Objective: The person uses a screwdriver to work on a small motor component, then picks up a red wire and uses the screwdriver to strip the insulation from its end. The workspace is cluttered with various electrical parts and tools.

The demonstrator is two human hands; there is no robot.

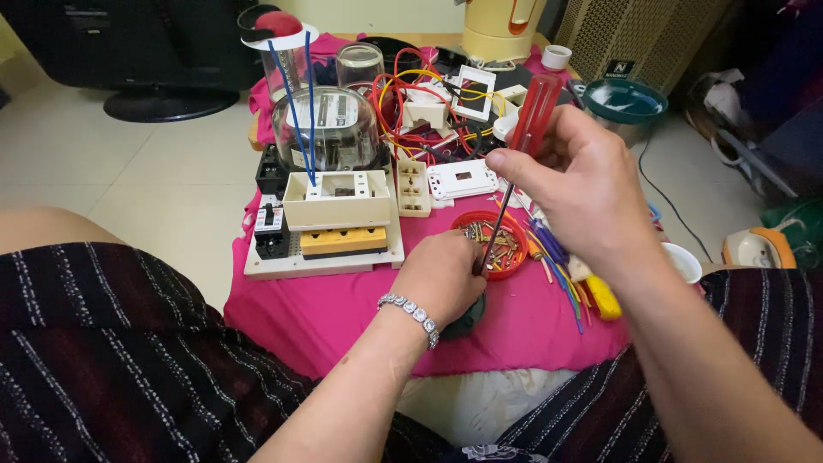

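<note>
- The right hand is closed around the red transparent handle of a screwdriver. The tool is held steep, the handle far and high, and the thin shaft comes down toward the near left, so its tip meets what the other hand keeps.
- The left hand is curled shut on a small dark object, of which only a part shows under the palm. I cannot tell what it is. The grip seems to be there to keep the piece steady under the tip.
- Just beside the left hand, on the far right of it, stands a red round dish of screws, probably put there for easy reach.
- To the right of the dish lie coloured wire pieces and a yellow tool handle.
- All this lies on a pink cloth over the low bench. Its near edge is just before the person's lap.
- To the left stands a white board with an electric meter and breakers. Farther off there are white switch plates and tangled wires.
- Open room is small on the right, but the near-left part of the cloth is free.
</note>
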